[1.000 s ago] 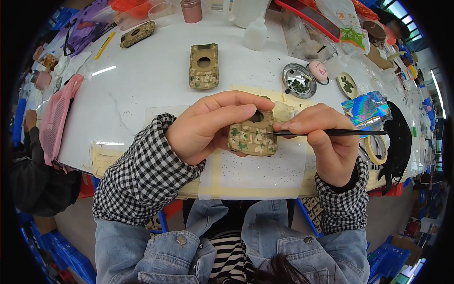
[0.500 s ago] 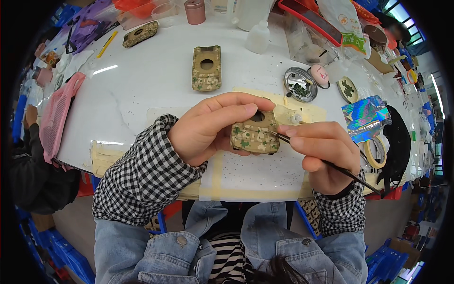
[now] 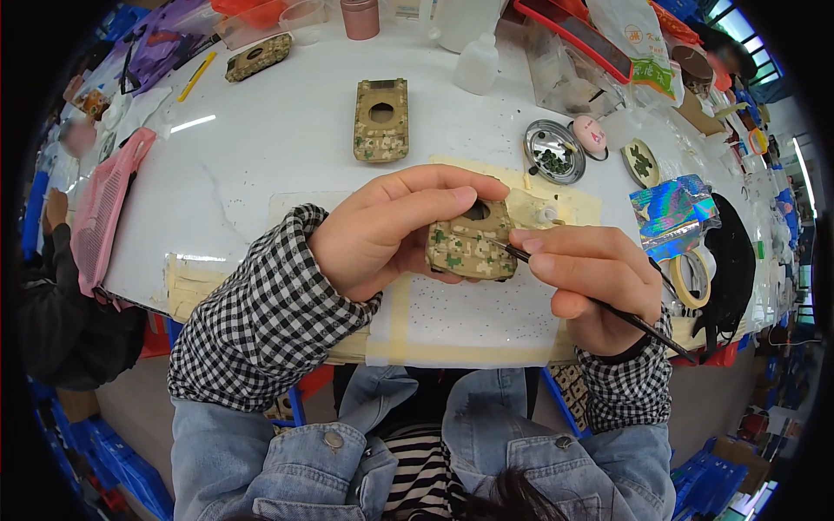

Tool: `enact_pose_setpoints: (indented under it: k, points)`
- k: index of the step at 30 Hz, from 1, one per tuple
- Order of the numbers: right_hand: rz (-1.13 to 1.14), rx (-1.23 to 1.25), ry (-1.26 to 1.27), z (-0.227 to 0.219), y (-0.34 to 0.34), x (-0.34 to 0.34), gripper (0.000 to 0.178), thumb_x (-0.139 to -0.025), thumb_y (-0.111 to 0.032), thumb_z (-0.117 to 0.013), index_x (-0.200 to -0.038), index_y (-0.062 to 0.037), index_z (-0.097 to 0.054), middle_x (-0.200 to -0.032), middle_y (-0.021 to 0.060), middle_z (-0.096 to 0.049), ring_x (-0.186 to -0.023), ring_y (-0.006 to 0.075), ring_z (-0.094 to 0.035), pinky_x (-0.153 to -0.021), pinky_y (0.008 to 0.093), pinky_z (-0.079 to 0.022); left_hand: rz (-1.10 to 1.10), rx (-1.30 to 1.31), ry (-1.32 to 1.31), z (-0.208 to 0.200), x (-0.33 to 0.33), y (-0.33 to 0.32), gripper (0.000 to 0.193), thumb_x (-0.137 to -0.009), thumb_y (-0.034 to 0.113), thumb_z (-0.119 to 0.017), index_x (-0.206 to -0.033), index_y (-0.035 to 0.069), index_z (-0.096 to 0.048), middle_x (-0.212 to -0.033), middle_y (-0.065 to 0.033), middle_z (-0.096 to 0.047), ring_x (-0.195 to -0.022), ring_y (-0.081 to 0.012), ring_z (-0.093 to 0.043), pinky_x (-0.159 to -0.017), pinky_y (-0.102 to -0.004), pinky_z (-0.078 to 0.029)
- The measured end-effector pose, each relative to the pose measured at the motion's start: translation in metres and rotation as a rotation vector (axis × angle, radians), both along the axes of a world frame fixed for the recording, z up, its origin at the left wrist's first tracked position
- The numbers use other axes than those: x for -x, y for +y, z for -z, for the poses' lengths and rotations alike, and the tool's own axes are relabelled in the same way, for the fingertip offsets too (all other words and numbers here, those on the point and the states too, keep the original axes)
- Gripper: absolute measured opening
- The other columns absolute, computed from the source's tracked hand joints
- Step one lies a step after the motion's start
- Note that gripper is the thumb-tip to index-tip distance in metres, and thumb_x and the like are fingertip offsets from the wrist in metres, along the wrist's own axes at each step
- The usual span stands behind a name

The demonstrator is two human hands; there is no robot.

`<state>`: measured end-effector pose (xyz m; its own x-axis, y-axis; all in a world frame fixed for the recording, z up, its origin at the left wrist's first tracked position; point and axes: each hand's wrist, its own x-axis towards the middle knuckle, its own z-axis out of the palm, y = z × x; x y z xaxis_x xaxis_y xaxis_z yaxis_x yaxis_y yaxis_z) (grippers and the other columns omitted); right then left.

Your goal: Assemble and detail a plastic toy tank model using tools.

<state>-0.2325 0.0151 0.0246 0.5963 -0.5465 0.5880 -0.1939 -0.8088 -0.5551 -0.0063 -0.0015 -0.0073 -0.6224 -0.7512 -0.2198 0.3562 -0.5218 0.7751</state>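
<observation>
My left hand (image 3: pixel 391 230) grips a small camouflage-painted model tank hull (image 3: pixel 469 243) with a round hole in its top, holding it above the taped paper sheet (image 3: pixel 452 321). My right hand (image 3: pixel 591 282) pinches a thin dark paintbrush (image 3: pixel 608 306), its tip touching the hull's right side and its handle slanting down to the right. A second camouflage hull (image 3: pixel 380 120) lies on the white table beyond my hands. A round metal dish with green paint (image 3: pixel 553 150) sits to the right of it.
A third camouflage piece (image 3: pixel 258 56) lies at the far left back. A white squeeze bottle (image 3: pixel 477 63), a pink cup (image 3: pixel 360 17), a pink mesh tray (image 3: pixel 104 208), a tape roll (image 3: pixel 691 278), holographic foil (image 3: pixel 673 213) and clutter ring the table (image 3: pixel 261 156). Another person (image 3: pixel 52 286) sits at left.
My right hand turned the brush from lying level to slanting down to the right, and its tip stays at the hull. My left hand has kept the hull nearly still.
</observation>
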Motion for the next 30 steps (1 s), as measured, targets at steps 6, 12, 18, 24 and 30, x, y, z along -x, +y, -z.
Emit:
enact_pose_setpoints:
  k: [6,12,18,24,30]
  points:
    - [-0.007,0.004,-0.003,0.0004,-0.0008,-0.0003,0.03,-0.074,-0.014,-0.072,-0.101,-0.003,-0.063,-0.098,0.0136,-0.065,-0.086,0.0272,-0.066,-0.072,0.0322,-0.055,0.001,-0.004,-0.005,0.0007,-0.0002,-0.0006,0.033,-0.095,0.02,-0.047,-0.122,0.001,-0.051,-0.115,-0.0113,-0.059,-0.102,-0.0162,-0.059,-0.087,-0.0305,-0.05]
    - [0.001,-0.001,-0.008,0.0008,-0.0003,0.0005,0.03,-0.074,-0.014,-0.072,-0.101,-0.0031,-0.063,-0.098,0.0139,-0.065,-0.085,0.0272,-0.066,-0.071,0.0323,-0.055,-0.002,0.011,-0.004,0.0011,0.0,-0.0004,0.033,-0.095,0.02,-0.046,-0.122,0.001,-0.051,-0.115,-0.0115,-0.058,-0.103,-0.0163,-0.059,-0.088,-0.0307,-0.05]
    - [-0.015,0.047,0.014,0.002,-0.0012,0.0012,0.03,-0.075,-0.015,-0.072,-0.102,-0.0036,-0.064,-0.099,0.0141,-0.065,-0.084,0.0275,-0.066,-0.07,0.0326,-0.055,0.006,-0.004,0.005,0.0001,-0.0002,-0.0007,0.034,-0.095,0.02,-0.046,-0.122,0.0,-0.05,-0.115,-0.0117,-0.058,-0.103,-0.0165,-0.059,-0.088,-0.0305,-0.05]
    - [-0.01,0.027,-0.001,0.0021,-0.0003,0.002,0.03,-0.076,-0.016,-0.071,-0.102,-0.0035,-0.064,-0.1,0.0142,-0.064,-0.085,0.0272,-0.066,-0.07,0.0321,-0.054,-0.004,0.004,-0.014,0.0002,0.0002,-0.0002,0.033,-0.095,0.02,-0.046,-0.121,0.0,-0.051,-0.115,-0.0119,-0.058,-0.103,-0.0169,-0.059,-0.088,-0.0307,-0.05]
    - [-0.009,-0.037,-0.041,0.0051,-0.0011,0.0033,0.029,-0.078,-0.016,-0.071,-0.101,-0.0022,-0.063,-0.098,0.0142,-0.065,-0.085,0.0257,-0.066,-0.072,0.031,-0.054,-0.003,0.002,-0.013,0.0007,0.0,-0.0001,0.033,-0.095,0.02,-0.046,-0.121,0.0,-0.051,-0.115,-0.0125,-0.058,-0.104,-0.0174,-0.059,-0.089,-0.0317,-0.05]
